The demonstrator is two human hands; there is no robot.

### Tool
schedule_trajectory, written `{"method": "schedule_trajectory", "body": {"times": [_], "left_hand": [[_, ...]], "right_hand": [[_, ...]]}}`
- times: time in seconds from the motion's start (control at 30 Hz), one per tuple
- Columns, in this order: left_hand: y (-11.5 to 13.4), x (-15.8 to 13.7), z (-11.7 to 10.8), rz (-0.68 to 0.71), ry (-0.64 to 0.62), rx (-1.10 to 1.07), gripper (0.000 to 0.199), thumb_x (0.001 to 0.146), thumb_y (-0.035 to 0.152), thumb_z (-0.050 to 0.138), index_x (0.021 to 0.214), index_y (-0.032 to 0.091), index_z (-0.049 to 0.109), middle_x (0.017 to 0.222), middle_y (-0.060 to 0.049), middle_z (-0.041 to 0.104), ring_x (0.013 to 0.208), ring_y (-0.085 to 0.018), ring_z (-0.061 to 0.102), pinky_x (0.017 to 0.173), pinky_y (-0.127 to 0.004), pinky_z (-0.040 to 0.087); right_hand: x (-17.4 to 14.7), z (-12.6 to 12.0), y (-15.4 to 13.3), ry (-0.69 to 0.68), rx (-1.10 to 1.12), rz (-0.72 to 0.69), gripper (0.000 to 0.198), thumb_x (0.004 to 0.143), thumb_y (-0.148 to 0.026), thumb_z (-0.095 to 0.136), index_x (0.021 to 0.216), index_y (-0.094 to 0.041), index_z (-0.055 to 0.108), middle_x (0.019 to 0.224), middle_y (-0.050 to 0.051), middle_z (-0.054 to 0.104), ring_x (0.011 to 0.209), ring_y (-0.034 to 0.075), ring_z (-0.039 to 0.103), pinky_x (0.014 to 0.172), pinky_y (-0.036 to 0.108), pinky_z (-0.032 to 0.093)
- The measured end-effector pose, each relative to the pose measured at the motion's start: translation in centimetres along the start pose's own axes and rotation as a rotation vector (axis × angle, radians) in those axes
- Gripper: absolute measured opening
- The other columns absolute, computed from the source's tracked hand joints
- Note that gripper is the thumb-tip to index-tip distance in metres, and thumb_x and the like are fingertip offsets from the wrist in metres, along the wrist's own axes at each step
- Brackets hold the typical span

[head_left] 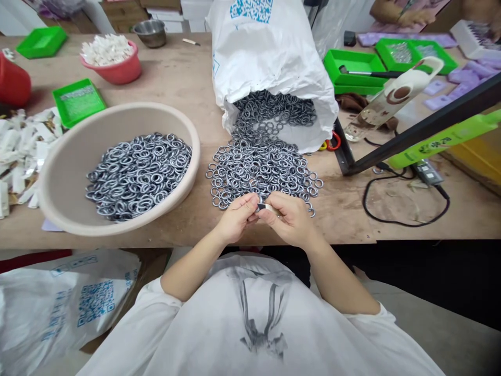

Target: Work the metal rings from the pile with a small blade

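My left hand (pixel 239 218) is closed in a pinch, with what looks like a small grey ring between thumb and fingertips, mostly hidden. My right hand (pixel 290 218) grips a small tool with a black tip and pale handle (pixel 270 208), its tip touching the left fingertips. Just beyond both hands lies a loose pile of grey metallic-looking rings (pixel 262 169). It spills from the mouth of a white sack (pixel 270 57) lying on the table. To the left, a large beige basin (pixel 66 183) holds many more grey rings (pixel 141 175).
White pieces (pixel 23 151) are heaped at far left, near green trays (pixel 80 102) and a pink bowl (pixel 117 70). On the right stand a black metal bar (pixel 410 130), a clear bottle (pixel 376 115) and a cable (pixel 368 201). Another person's hand (pixel 417 18) shows at back right.
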State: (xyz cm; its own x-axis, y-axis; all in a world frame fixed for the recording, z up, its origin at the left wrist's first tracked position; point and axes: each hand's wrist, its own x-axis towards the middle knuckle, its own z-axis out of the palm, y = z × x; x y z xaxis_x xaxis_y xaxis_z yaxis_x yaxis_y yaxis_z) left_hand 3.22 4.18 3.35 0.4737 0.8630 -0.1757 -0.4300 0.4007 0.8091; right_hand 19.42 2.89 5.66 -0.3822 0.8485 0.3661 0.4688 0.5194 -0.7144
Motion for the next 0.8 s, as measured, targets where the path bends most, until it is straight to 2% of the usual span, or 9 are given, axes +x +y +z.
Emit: {"method": "schedule_trajectory", "body": {"times": [0.07, 0.17, 0.23, 0.3, 0.37, 0.47, 0.6, 0.8], "left_hand": [[0.1, -0.3, -0.1, 0.006, -0.039, 0.045, 0.053, 0.074, 0.06, 0.076, 0.066, 0.018, 0.044, 0.052, 0.008, 0.033, 0.045, -0.004, 0.025, 0.043, -0.018, 0.019], [0.2, -1.0, -0.3, -0.022, -0.13, 0.128, 0.051, 0.079, 0.06, 0.071, 0.064, 0.016, 0.048, 0.055, 0.005, 0.037, 0.048, -0.005, 0.03, 0.045, -0.019, 0.022], [0.3, -1.5, -0.7, -0.037, -0.129, 0.154, 0.05, 0.081, 0.059, 0.069, 0.065, 0.015, 0.051, 0.056, 0.004, 0.043, 0.048, -0.005, 0.033, 0.044, -0.019, 0.022], [0.6, -1.8, -1.4, -0.04, -0.071, 0.158, 0.046, 0.082, 0.057, 0.069, 0.07, 0.015, 0.056, 0.058, 0.002, 0.05, 0.047, -0.005, 0.036, 0.043, -0.019, 0.022], [0.9, -2.0, -2.3, -0.037, -0.002, 0.149, 0.04, 0.081, 0.053, 0.071, 0.081, 0.013, 0.064, 0.065, -0.001, 0.06, 0.046, -0.005, 0.039, 0.042, -0.019, 0.023], [1.6, -2.2, -3.4, -0.03, 0.125, 0.101, 0.035, 0.077, 0.041, 0.075, 0.097, 0.014, 0.068, 0.072, -0.003, 0.067, 0.045, -0.005, 0.044, 0.04, -0.018, 0.026], [2.0, -2.3, -4.6, -0.013, 0.263, 0.021, 0.023, 0.072, 0.031, 0.072, 0.085, 0.013, 0.067, 0.067, -0.001, 0.064, 0.046, -0.007, 0.049, 0.038, -0.018, 0.032], [1.9, -1.6, -5.1, 0.012, 0.302, -0.016, 0.029, 0.077, 0.042, 0.07, 0.078, 0.014, 0.061, 0.074, -0.002, 0.064, 0.05, -0.008, 0.053, 0.037, -0.018, 0.034]], "right_hand": [[0.1, 0.0, 0.7, -0.006, 0.025, 0.067, 0.045, 0.099, -0.047, 0.05, 0.064, -0.021, 0.04, 0.061, -0.004, 0.039, 0.057, 0.011, 0.038, 0.056, 0.028, 0.026], [1.0, 0.3, 3.0, 0.024, 0.044, 0.248, 0.048, 0.099, -0.053, 0.043, 0.063, -0.021, 0.042, 0.058, -0.004, 0.04, 0.057, 0.012, 0.04, 0.057, 0.027, 0.029], [2.2, 0.6, 4.7, 0.036, -0.057, 0.365, 0.047, 0.098, -0.055, 0.043, 0.066, -0.021, 0.048, 0.06, -0.002, 0.046, 0.06, 0.014, 0.045, 0.059, 0.027, 0.031], [3.9, 1.1, 6.0, 0.016, -0.262, 0.423, 0.04, 0.096, -0.053, 0.051, 0.075, -0.02, 0.058, 0.071, 0.001, 0.058, 0.068, 0.017, 0.053, 0.062, 0.028, 0.033], [5.8, 1.8, 6.5, -0.025, -0.458, 0.427, 0.03, 0.092, -0.049, 0.059, 0.094, -0.02, 0.067, 0.092, 0.006, 0.067, 0.082, 0.022, 0.06, 0.067, 0.029, 0.037], [8.3, 2.9, 6.7, -0.116, -0.63, 0.416, 0.033, 0.091, -0.045, 0.064, 0.116, -0.024, 0.068, 0.113, 0.009, 0.068, 0.095, 0.027, 0.064, 0.073, 0.032, 0.042], [9.9, 3.7, 7.0, -0.22, -0.743, 0.422, 0.026, 0.094, -0.04, 0.06, 0.108, -0.022, 0.071, 0.112, 0.01, 0.068, 0.096, 0.028, 0.066, 0.074, 0.034, 0.044], [9.4, 3.3, 7.4, -0.258, -0.765, 0.412, 0.025, 0.092, -0.041, 0.063, 0.106, -0.023, 0.072, 0.112, 0.01, 0.068, 0.094, 0.027, 0.066, 0.072, 0.034, 0.044]]}}
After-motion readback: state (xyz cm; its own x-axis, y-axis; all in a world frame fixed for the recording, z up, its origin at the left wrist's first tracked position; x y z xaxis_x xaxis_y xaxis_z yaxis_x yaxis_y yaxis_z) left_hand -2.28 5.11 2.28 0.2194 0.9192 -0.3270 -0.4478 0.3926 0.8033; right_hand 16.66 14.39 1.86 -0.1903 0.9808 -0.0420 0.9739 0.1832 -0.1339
